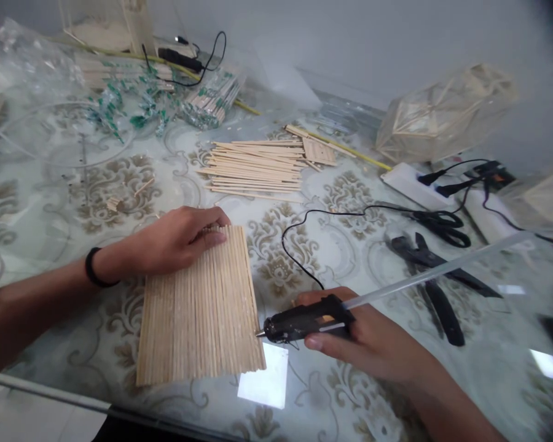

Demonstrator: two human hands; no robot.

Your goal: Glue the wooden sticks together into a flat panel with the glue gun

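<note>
Stick panel (pixel 198 313) lying near the table's (pixel 313 393) front edge | left hand (pixel 175 239) pinching its far edge | right hand (pixel 368 341) closing around glue gun (pixel 292 324), nozzle by panel's right edge | panel seeming light, stiff, seams possibly fragile; opposite edges suiting holding

A flat tan stick mat (pixel 203 313) spreads out from the left hand (pixel 177 240); the right hand (pixel 371 337) holds a black glue gun (pixel 292 325).

Glass-topped table (pixel 313 393) with a scrolling floral pattern.
Loose wooden sticks (pixel 253 166) lie beyond and between the hands; bagged sticks (pixel 214 98) farther past the left hand (pixel 179 242); pliers (pixel 447 313), scissors (pixel 417 215) and a white power strip (pixel 408 184) beyond the right hand (pixel 350 325).
</note>
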